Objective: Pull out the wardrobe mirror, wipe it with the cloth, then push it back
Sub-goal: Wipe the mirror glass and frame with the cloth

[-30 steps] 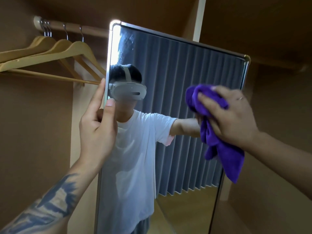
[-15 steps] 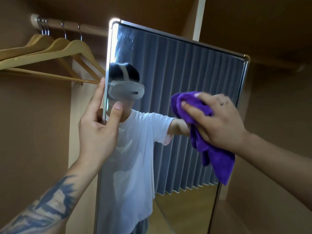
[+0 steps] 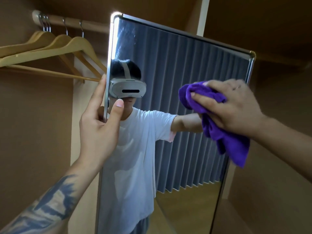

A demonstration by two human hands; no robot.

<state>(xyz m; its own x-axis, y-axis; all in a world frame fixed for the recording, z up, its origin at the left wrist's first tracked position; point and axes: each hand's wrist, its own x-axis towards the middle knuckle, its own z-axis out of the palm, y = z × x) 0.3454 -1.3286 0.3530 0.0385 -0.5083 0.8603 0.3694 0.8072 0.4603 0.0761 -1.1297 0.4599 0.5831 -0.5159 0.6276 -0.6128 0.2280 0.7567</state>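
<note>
Cloth (image 3: 217, 119) is bunching under your right hand (image 3: 236, 105), fingers pressing it against the mirror (image 3: 177, 73); your left hand (image 3: 99, 125) is pinching the mirror's edge.

One mirror (image 3: 177, 81) being counted, pulled out of wardrobe. One purple cloth (image 3: 217, 122) being seen. Two hands being counted: left hand (image 3: 99, 129), right hand (image 3: 233, 107). One hanging rail (image 3: 67, 21) being seen. Wooden hangers (image 3: 55, 48) being counted as four by hooks, though leftmost hooks are overlapping, so count possibly off by one.
</note>
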